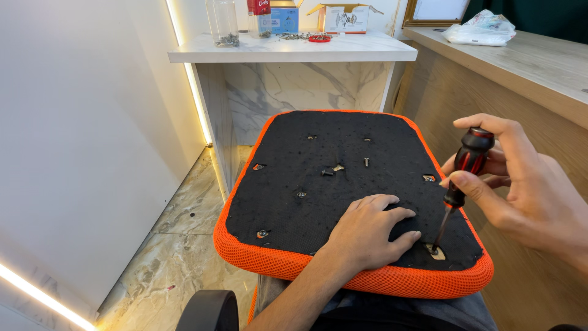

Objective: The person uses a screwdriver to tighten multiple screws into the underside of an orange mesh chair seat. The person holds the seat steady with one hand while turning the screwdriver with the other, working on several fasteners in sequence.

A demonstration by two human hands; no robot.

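An orange mesh chair seat [269,260] lies upside down on my lap, its black fabric underside [343,147] facing up. My left hand [367,230] presses flat on the black fabric near the front right corner. My right hand [520,178] grips a screwdriver [467,165] with a black and red handle. Its tip sits in a screw hole [435,250] at the front right corner. Loose screws [331,171] lie near the middle of the underside, and other holes [262,233] show metal inserts.
A white marble counter [294,49] stands ahead with jars [223,21], boxes [346,17] and scattered small hardware. A wooden desk [520,61] runs along the right, with a plastic bag [481,27] on it. A white wall is at left, marble floor [184,245] below.
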